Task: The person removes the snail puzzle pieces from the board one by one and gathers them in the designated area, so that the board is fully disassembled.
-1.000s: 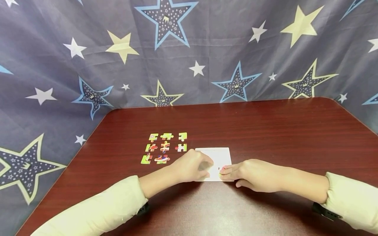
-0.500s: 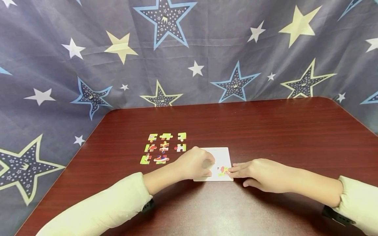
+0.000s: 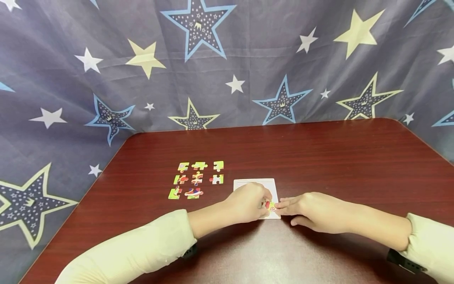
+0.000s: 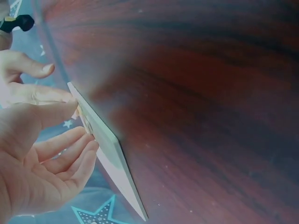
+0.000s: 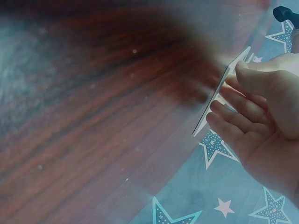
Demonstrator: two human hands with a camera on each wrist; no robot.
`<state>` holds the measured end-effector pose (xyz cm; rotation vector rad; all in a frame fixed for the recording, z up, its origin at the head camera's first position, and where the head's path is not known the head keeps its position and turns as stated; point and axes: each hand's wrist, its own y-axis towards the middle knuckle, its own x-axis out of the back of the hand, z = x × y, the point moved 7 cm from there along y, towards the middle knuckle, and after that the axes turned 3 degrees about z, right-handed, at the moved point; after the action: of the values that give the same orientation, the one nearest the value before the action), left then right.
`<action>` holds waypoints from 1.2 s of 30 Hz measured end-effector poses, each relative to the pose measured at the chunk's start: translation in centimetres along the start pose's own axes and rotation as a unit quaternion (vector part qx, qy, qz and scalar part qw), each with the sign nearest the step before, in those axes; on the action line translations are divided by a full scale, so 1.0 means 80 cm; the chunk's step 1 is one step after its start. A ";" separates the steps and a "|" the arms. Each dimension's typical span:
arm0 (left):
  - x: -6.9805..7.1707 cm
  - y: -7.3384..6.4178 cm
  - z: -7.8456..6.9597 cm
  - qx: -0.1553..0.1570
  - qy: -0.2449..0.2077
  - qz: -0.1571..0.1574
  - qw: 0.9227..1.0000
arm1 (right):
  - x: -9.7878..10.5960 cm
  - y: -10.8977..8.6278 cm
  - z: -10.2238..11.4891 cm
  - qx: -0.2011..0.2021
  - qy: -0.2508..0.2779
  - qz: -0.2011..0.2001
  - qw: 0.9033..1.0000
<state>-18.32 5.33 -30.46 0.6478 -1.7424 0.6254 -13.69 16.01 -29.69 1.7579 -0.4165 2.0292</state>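
In the head view, a white square board [image 3: 270, 183] lies on the table, partly covered by my left hand [image 3: 248, 203]. A red, yellow-green and white jigsaw puzzle piece [image 3: 271, 206] is at the board's near right corner. My left thumb and fingertips pinch its left side; in the left wrist view the thumb [image 4: 63, 112] and curled fingers come together at the piece, largely covering it. From the right, my right hand [image 3: 315, 211] lays extended fingertips at the piece's right edge. In the right wrist view, the board [image 5: 205, 116] appears edge-on behind those fingers.
Left of the board several loose jigsaw pieces [image 3: 197, 178] lie in rough rows on the dark red wooden table [image 3: 319, 157]. A grey curtain [image 3: 255, 51] with a star print hangs behind the table. Dark wrist straps [image 3: 404, 260] show under the sleeves.
My left hand has moved right across the board to the jigsaw piece. My right fingers have drawn back right, off the piece's top to its edge, uncovering its picture.
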 end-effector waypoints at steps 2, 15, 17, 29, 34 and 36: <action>0.000 0.000 0.002 0.001 -0.011 -0.004 1.000 | 0.000 0.000 0.000 0.001 -0.001 -0.002 1.000; 0.008 -0.020 0.029 -0.007 -0.086 -0.045 0.995 | 0.001 0.002 0.000 0.006 0.001 -0.005 1.000; 0.010 -0.023 0.033 -0.010 -0.097 -0.053 0.994 | 0.002 0.003 0.000 0.004 0.003 -0.004 1.000; 0.012 -0.030 0.039 -0.022 -0.116 -0.074 0.990 | 0.001 0.024 0.003 -0.015 -0.003 -0.023 1.000; 0.012 -0.031 0.039 -0.008 -0.127 -0.085 0.988 | -0.002 0.037 -0.003 -0.044 -0.010 -0.025 0.999; 0.012 -0.031 0.039 -0.004 -0.136 -0.089 0.987 | -0.003 0.042 -0.004 -0.049 -0.013 -0.026 0.998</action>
<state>-18.92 1.26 -30.10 0.9052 -1.9115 0.4195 -15.66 13.21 -29.81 1.7199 -0.4655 1.9178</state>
